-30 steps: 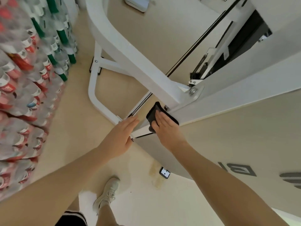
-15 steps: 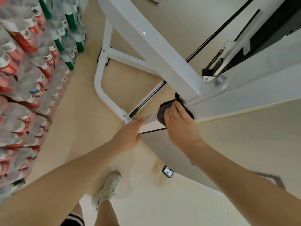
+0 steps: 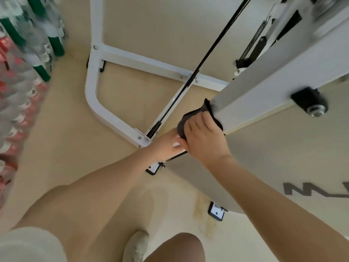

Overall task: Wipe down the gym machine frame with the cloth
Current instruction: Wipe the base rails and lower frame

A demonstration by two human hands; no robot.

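Hands first: right hand [image 3: 204, 138] presses the dark cloth [image 3: 190, 118] against the lower end of the white frame beam [image 3: 251, 91], fingers curled round the cloth so it hugs the beam's edge, likely to reach the underside. Left hand [image 3: 166, 145] sits just below at 8 o'clock, touching the right, probably bracing; its grip cannot be told. Black cable [image 3: 200, 69] runs at 11 o'clock, close enough to snag. Black roller [image 3: 311, 103] at 3 o'clock blocks the stroke upward. Stacked bottles [image 3: 24, 59] at 10 o'clock.
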